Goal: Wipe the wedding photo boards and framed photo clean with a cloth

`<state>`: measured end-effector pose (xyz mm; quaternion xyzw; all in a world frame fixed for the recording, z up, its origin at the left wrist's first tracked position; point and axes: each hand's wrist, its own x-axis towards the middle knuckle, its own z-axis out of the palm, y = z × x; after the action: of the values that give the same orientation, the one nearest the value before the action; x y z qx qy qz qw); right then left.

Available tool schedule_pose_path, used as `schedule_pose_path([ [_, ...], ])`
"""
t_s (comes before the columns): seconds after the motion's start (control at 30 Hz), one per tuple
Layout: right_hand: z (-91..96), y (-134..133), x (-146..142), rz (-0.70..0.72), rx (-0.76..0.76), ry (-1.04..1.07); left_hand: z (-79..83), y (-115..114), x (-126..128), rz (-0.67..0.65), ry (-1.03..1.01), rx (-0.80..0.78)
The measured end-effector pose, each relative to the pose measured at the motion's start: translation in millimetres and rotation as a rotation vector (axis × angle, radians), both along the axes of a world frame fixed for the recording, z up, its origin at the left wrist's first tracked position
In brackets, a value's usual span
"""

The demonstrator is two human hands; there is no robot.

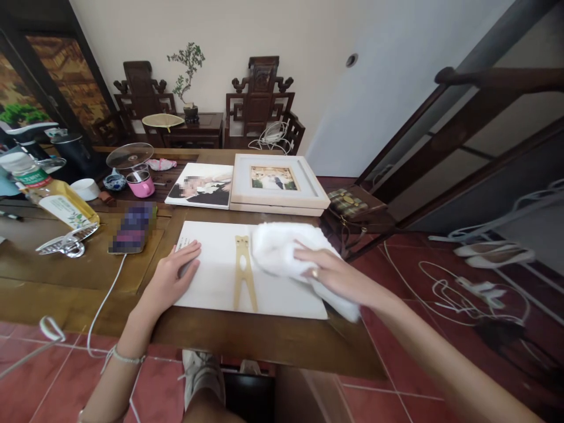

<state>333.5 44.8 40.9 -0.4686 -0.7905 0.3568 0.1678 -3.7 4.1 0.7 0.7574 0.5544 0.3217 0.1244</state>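
Observation:
A white panel (211, 282) lies flat on the wooden table in front of me, with small dark print at its upper left corner. Down its middle runs a tan, two-legged piece like a fold-out stand (244, 288), with an oval hole. My left hand (178, 273) rests on the panel's left edge, fingers stretched out flat and thumb apart. In my right hand (324, 267) is a bunched white towel (282, 247), pressed over the panel's right part and hanging past its right edge. The towel hides the panel's upper right corner.
Behind the panel are a photo print (207, 187) and a framed photo (277, 182). On the left are a phone (133, 229) with a cable, hair claw clips (68, 242), an oil bottle (57, 197) and a pink cup (141, 185). A bag (350, 202) sits on a chair at right.

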Motion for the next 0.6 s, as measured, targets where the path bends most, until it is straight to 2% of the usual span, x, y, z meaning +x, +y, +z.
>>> schedule_pose_path([
  [0.1,13.1,-36.1,21.7,0.155,-0.191,-0.033,0.1,-0.3,0.4,0.003,-0.003,-0.007],
  [0.2,20.7,-46.9,29.8,0.257,-0.266,-0.058,1.0,-0.2,0.8,0.009,-0.003,-0.010],
  [0.3,15.1,-24.6,23.6,0.188,-0.210,-0.043,2.1,0.2,0.8,0.015,-0.002,-0.006],
  [0.5,-1.6,52.8,-12.0,0.027,-0.042,0.082,1.9,1.1,-0.1,0.017,0.003,0.001],
  [0.6,-4.0,66.0,-23.4,-0.018,0.004,0.101,1.8,1.0,-0.1,0.016,0.005,-0.001],
])
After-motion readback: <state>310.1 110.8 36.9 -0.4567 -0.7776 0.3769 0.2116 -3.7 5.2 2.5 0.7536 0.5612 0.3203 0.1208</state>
